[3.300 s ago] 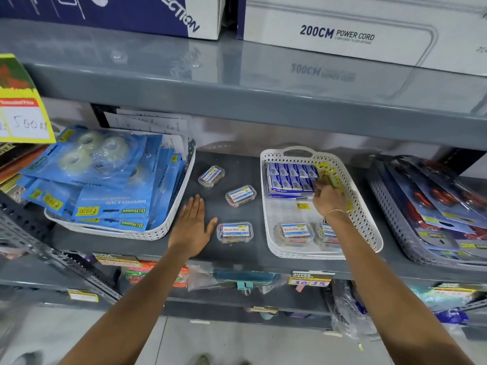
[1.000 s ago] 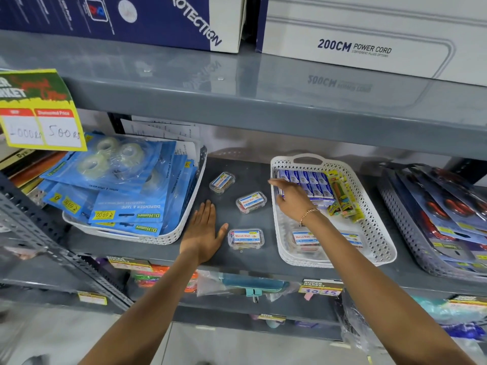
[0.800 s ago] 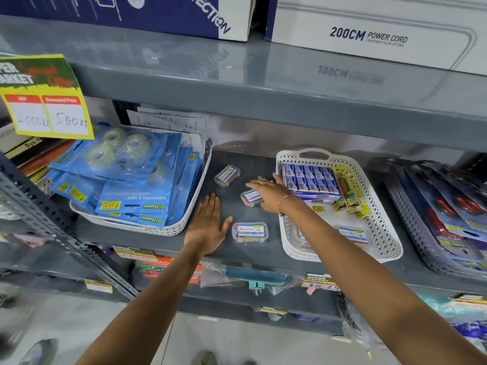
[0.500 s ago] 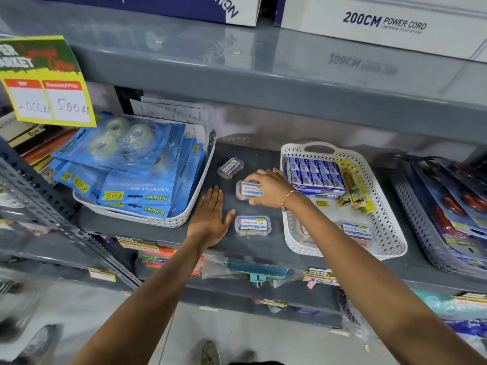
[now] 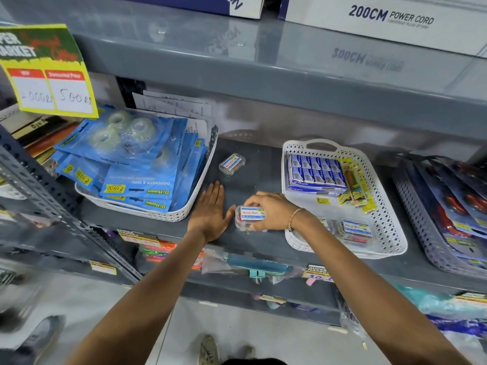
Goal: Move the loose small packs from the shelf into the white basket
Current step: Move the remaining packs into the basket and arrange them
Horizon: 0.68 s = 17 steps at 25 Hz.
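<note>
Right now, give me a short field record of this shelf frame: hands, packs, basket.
right hand: grip closed on a small clear plastic pack with a red, white and blue label, at shelf level
left hand: flat, palm down on the grey metal shelf
loose packs on shelf: one more, near the back
white perforated plastic basket: holds similar packs at front, blue boxes at back

Left hand (image 5: 210, 214) flat, palm down; right hand (image 5: 271, 210) fingers curled, gripping.
</note>
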{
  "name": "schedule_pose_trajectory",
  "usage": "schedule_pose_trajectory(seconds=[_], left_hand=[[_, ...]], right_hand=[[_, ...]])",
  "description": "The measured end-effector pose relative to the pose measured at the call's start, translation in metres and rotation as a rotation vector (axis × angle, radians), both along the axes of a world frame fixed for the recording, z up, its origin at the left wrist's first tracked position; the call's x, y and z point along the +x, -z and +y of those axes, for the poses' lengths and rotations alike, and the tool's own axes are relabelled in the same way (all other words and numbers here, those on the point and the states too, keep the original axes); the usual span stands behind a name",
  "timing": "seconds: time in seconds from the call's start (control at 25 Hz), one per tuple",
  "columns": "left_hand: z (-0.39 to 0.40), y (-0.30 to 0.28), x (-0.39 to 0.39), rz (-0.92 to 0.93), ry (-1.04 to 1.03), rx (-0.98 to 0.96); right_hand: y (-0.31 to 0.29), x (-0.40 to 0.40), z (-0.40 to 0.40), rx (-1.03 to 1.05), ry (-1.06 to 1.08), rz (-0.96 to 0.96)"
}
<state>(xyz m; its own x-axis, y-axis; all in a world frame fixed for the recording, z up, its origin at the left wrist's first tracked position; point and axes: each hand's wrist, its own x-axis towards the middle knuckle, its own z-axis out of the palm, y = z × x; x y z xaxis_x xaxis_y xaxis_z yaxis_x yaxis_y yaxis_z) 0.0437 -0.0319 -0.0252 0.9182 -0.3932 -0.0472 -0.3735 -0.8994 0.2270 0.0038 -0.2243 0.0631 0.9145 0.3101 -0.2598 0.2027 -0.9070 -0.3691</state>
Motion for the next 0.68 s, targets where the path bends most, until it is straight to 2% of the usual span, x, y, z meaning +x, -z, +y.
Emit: schedule_pose_trajectory(seconds=[0.12, 0.28, 0.36, 0.56, 0.68], left_hand=[[-0.001, 0.0, 0.001, -0.001, 0.002, -0.009], [-0.001, 0.001, 0.001, 0.002, 0.006, -0.012], [-0.001, 0.002, 0.002, -0.002, 0.005, -0.009], [0.0, 0.004, 0.003, -0.026, 0.013, 0.01], [-0.001, 0.005, 0.003, -0.04, -0.01, 0.013]], right_hand=[[0.002, 0.0, 0.0, -0.033, -0.001, 0.001], [0.007, 0.001, 0.011, -0.269, -0.058, -0.048], [0.005, 0.004, 0.015, -0.318, -0.074, -0.041], [-0.025, 0.005, 0.01, -0.157, -0.049, -0.058], [-0.055, 0.007, -0.022, -0.062, 0.015, -0.077]])
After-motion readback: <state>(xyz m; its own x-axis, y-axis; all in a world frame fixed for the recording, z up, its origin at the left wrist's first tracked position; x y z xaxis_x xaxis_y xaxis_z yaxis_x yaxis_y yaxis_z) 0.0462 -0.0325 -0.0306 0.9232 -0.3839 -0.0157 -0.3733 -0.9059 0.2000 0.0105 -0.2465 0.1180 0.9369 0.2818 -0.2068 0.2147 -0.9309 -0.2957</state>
